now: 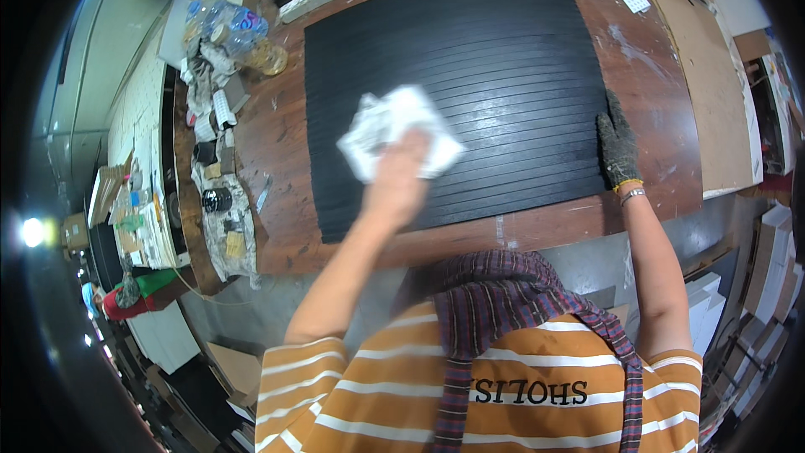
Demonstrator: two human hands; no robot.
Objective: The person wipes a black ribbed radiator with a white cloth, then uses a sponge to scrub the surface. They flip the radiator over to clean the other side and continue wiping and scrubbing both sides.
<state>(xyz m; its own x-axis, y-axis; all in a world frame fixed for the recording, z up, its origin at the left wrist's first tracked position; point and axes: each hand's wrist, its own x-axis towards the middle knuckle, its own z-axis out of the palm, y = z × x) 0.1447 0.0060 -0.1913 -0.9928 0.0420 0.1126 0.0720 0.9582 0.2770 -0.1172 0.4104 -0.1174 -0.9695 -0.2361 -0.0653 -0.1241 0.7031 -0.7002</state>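
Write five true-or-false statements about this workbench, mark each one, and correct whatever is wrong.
1. The left hand is on a white cloth. True.
2. The right hand is bare. False: it wears a dark glove with a yellow cuff edge.
3. The black strips lie side by side on the brown tabletop. True.
4. The plastic bottles are to the right of the black strips. False: they are to the left.
5. The white cloth lies on the floor. False: it is over the black strips, under the left hand.
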